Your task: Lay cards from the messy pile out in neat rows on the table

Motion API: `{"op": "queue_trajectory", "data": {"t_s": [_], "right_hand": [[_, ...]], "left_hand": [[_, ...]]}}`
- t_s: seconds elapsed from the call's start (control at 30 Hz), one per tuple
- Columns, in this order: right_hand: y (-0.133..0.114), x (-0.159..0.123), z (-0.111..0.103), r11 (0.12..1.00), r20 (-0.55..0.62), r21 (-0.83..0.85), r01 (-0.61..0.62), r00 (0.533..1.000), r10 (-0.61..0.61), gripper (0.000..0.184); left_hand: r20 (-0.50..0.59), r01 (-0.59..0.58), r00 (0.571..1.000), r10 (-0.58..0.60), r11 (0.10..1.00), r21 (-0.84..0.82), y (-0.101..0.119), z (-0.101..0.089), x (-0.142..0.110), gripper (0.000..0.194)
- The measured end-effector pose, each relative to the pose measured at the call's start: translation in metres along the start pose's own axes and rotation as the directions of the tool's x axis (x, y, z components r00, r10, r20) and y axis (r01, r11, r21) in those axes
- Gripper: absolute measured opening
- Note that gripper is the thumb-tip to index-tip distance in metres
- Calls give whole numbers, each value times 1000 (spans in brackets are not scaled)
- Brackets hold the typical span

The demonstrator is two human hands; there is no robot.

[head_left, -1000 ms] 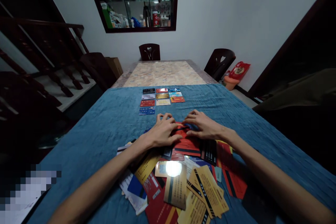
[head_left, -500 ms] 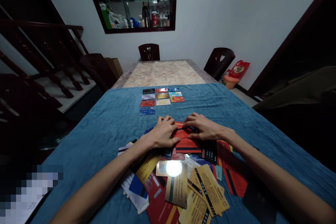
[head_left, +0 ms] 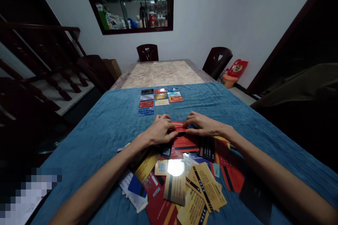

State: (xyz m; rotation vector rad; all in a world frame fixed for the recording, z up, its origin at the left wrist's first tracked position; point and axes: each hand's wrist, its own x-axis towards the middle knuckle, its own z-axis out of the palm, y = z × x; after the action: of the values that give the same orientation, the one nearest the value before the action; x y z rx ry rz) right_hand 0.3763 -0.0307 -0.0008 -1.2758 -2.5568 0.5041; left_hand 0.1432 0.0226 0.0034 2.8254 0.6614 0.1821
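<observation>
A red card is held by its two ends between my hands, at the far side of a loose pile of cards. My left hand has its fingers bent and its thumb at the card's left end. At the right end, my right hand pinches with thumb and curled fingers. Just below lies another red card with a dark stripe. Nearer me, the pile holds gold cards, a dark red card and a black card, many overlapping. My fingers partly hide the held card.
Beyond my hands, several cards lie in rows, with a blue card in the nearest row. A blue cloth covers the near table. Chairs stand around it. A shelf cabinet is set in the wall.
My right thumb has moved up along the red card. A dark gap now shows between it and the red card below. The view has shifted slightly.
</observation>
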Motion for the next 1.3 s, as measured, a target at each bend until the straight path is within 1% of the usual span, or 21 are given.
{"op": "queue_trajectory", "data": {"t_s": [0.13,0.3,0.4,0.53,0.67,0.87,1.07,1.2,1.3], "right_hand": [[2,0,-1,999,-25,41,9,1000,-8,37],[10,0,3,998,-128,69,-4,992,13,37],[13,0,5,999,-186,52,-11,982,21,30],[13,2,9,999,-225,26,-19,974,25,19],[14,3,12,1000,-235,-3,-30,972,29,17],[16,4,15,996,-225,-41,-83,972,72,13],[16,4,16,994,-258,-28,-105,962,94,14],[17,3,16,992,-322,26,-127,938,128,16],[14,3,15,987,-410,89,-134,898,159,17]], "left_hand": [[-50,-10,999,9,1000,-21,-5,0,2,26],[-142,-3,990,-5,998,-55,-12,1,4,28],[-202,4,979,-24,995,-101,-16,2,6,23],[-253,12,966,-47,990,-139,-20,6,7,19],[-253,18,966,-49,992,-126,-21,6,7,19],[-233,36,971,-64,992,-121,-20,5,7,20],[-212,49,975,-72,992,-113,-17,4,7,23],[-207,64,974,-88,991,-118,-16,2,7,24],[-209,68,974,-92,990,-120,-16,2,6,24]]}}
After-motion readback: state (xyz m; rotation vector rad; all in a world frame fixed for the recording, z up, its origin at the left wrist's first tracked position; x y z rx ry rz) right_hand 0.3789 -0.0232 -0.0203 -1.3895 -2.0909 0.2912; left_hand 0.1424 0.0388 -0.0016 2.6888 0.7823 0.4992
